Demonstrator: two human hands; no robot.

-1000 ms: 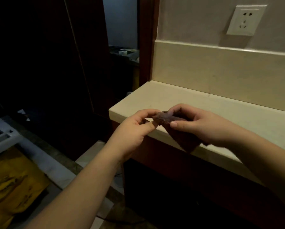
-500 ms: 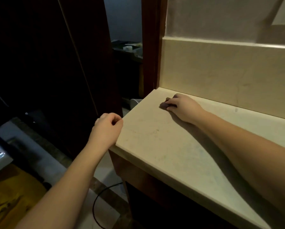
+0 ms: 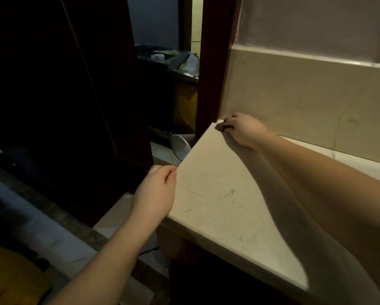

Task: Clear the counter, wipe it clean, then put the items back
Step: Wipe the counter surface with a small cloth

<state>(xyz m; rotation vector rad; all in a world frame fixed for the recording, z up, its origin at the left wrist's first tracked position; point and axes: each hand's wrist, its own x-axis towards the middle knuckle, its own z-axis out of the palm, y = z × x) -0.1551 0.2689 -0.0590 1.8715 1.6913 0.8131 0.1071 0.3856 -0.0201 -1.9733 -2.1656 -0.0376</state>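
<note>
The right hand lies at the far left corner of the table, where the pale stone top meets the backsplash and the dark red door frame. Its fingers are curled down over a dark cloth, of which only a small dark edge shows under the fingertips; the cloth is pressed flat against the table top, right in that corner. So the right grip is closed on the cloth, with the forearm stretched diagonally across the table from the near right side.

The left hand sits at the left edge of the table, near its front. Its fingers are curled into a loose fist and touch the rim of the stone; nothing shows inside that grip, so it is clenched and holds nothing that can be seen.

The table top shows faint grey smears and arcs near its middle. Past the left edge, low down by the door frame, a white round-rimmed object stands on the floor, partly hidden by the table. Beyond the open doorway a dark cart carries a white roll and crumpled material.
</note>
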